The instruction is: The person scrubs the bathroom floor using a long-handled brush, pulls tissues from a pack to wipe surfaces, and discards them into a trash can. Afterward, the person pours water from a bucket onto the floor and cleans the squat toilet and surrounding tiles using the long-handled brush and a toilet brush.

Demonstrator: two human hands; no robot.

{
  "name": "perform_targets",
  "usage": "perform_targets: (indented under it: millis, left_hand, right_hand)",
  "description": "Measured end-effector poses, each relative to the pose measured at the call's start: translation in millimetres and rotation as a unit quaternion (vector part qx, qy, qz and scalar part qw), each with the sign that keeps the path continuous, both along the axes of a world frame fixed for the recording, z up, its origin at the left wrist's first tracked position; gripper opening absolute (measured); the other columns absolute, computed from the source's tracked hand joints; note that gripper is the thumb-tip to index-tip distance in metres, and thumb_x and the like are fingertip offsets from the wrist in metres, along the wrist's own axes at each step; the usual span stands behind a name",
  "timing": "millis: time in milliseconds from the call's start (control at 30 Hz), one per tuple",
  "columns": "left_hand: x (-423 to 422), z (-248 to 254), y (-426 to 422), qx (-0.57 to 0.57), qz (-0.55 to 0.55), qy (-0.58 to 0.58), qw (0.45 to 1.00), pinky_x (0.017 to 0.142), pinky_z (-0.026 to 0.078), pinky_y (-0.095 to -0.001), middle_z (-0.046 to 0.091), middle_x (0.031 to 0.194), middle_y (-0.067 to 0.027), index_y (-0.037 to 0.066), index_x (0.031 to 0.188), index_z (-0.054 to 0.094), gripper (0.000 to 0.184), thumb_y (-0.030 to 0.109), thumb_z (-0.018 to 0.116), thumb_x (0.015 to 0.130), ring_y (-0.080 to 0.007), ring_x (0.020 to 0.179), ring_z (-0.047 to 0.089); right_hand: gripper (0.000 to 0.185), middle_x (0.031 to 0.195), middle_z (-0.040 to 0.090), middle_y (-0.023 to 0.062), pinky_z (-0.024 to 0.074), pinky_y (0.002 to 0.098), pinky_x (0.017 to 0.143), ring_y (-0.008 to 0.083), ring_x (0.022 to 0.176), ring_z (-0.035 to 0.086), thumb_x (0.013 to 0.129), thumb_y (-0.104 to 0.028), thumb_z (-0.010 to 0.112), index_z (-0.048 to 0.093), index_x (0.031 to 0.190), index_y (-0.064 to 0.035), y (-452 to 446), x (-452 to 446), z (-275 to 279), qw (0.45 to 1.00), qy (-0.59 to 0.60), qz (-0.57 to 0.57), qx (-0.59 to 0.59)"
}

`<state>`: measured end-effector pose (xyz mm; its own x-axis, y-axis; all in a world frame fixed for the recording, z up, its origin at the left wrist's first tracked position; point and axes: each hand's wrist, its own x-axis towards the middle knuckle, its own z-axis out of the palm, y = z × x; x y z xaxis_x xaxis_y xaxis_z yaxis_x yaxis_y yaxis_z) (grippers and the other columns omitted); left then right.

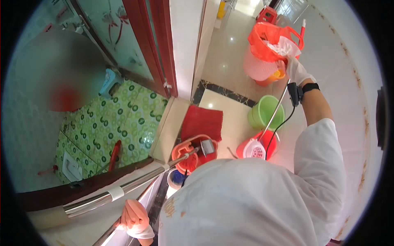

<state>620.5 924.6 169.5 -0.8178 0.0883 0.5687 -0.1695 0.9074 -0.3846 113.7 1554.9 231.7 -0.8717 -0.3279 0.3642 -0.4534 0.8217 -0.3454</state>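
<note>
My right hand (296, 70), in a pale glove, is at the rim of a pink bin (258, 65) lined with a red bag (262, 36). Its fingers are bent beside white crumpled material (284, 47); what they hold is unclear. A metal pole (277, 104) runs from below this hand to a red mop bucket (269, 141). My left hand (135, 217), also gloved, is closed at the lower left beside a metal rail (107, 234); anything inside its fingers is hidden.
A green bucket (258, 115) stands above the mop bucket. A red mat (202, 124) and an orange-red basin (178, 153) lie near a raised doorway threshold. Metal rails (137, 180) cross the lower left. Beyond is a green-patterned floor with a blue stool (108, 84).
</note>
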Motion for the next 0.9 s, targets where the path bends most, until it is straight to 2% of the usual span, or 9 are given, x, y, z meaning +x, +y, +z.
perform_targets:
  millis: [67,200,333,433,500,533,600,767,900]
  left_hand:
    - [-3,3,-4,0.010,-0.017,0.011,1.000,0.061,0.046,-0.0315,0.063,0.092,-0.0094,-0.003,0.099,0.058,0.024,0.002,0.064,0.077,-0.0214,0.070,0.064]
    - [-11,10,8,0.005,0.032,0.003,0.999,0.065,0.045,-0.0319,0.061,0.097,-0.0078,-0.003,0.103,0.055,0.030,0.001,0.066,0.075,-0.0207,0.072,0.064]
    - [-22,17,11,-0.023,0.012,0.039,0.999,0.054,0.046,-0.0325,0.061,0.082,-0.0084,-0.004,0.091,0.059,0.016,-0.002,0.062,0.075,-0.0226,0.065,0.062]
    - [-19,25,24,0.078,0.133,-0.086,0.984,0.048,0.043,-0.0321,0.060,0.077,-0.0093,-0.003,0.086,0.061,0.012,-0.005,0.060,0.075,-0.0225,0.059,0.058]
    - [-34,34,34,0.284,0.106,-0.024,0.953,0.050,0.040,-0.0295,0.059,0.074,-0.0052,0.000,0.092,0.064,0.019,-0.010,0.057,0.076,-0.0205,0.048,0.047]
    - [-50,36,48,0.275,0.110,-0.028,0.955,0.050,0.040,-0.0295,0.059,0.074,-0.0052,0.000,0.092,0.064,0.019,-0.010,0.057,0.076,-0.0205,0.048,0.047]
    - [-105,46,98,0.156,0.126,0.180,0.963,0.051,0.040,-0.0306,0.058,0.068,-0.0052,-0.002,0.093,0.064,0.016,-0.007,0.058,0.079,-0.0180,0.051,0.045]
    - [-227,55,163,0.301,0.063,-0.005,0.951,0.056,0.043,-0.0307,0.063,0.073,-0.0094,-0.001,0.096,0.063,0.024,-0.005,0.064,0.073,-0.0189,0.058,0.052]
    - [-336,38,196,0.432,0.054,-0.244,0.866,0.058,0.043,-0.0354,0.063,0.078,-0.0095,0.003,0.095,0.063,0.021,0.003,0.067,0.074,-0.0244,0.067,0.060]
  right_hand:
    - [0.016,0.078,0.064,0.0100,0.0507,0.0201,0.065,0.0187,0.072,0.065,0.088,-0.007,0.053,0.054,0.095,0.0079,-98,67,46,0.994,-0.026,-0.047,0.096]
    - [0.013,0.078,0.066,0.0127,0.0509,0.0241,0.064,0.0173,0.074,0.066,0.089,-0.003,0.050,0.057,0.093,0.0064,-78,21,-11,0.999,-0.013,-0.006,0.033]
    - [0.012,0.077,0.066,0.0110,0.0506,0.0249,0.063,0.0149,0.073,0.065,0.088,-0.002,0.050,0.058,0.091,0.0054,-74,-6,-47,0.999,-0.024,0.019,0.014]
    - [0.011,0.079,0.065,0.0088,0.0494,0.0208,0.061,0.0125,0.073,0.063,0.087,-0.001,0.050,0.059,0.090,0.0046,-90,-10,-49,0.988,-0.135,-0.008,0.072]
    - [0.023,0.071,0.066,0.0134,0.0501,0.0350,0.063,0.0248,0.067,0.065,0.085,-0.019,0.056,0.063,0.086,0.0029,-83,-39,-70,0.983,-0.157,-0.022,0.096]
    - [0.023,0.071,0.066,0.0134,0.0501,0.0350,0.063,0.0248,0.067,0.065,0.085,-0.019,0.056,0.063,0.086,0.0029,-73,-59,-89,0.982,-0.163,-0.019,0.088]
    - [0.017,0.077,0.062,0.0103,0.0502,0.0223,0.058,0.0170,0.068,0.062,0.088,-0.010,0.048,0.057,0.087,0.0037,-38,-113,-154,0.981,-0.191,0.022,0.034]
    - [0.030,0.072,0.060,0.0135,0.0489,0.0261,0.048,0.0205,0.059,0.059,0.090,-0.026,0.049,0.056,0.087,0.0025,42,-234,-379,0.965,-0.167,0.097,-0.175]
    - [0.020,0.066,0.060,0.0138,0.0480,0.0304,0.049,0.0205,0.058,0.060,0.084,-0.017,0.060,0.059,0.081,0.0028,13,-224,-354,0.987,-0.155,0.049,0.003]
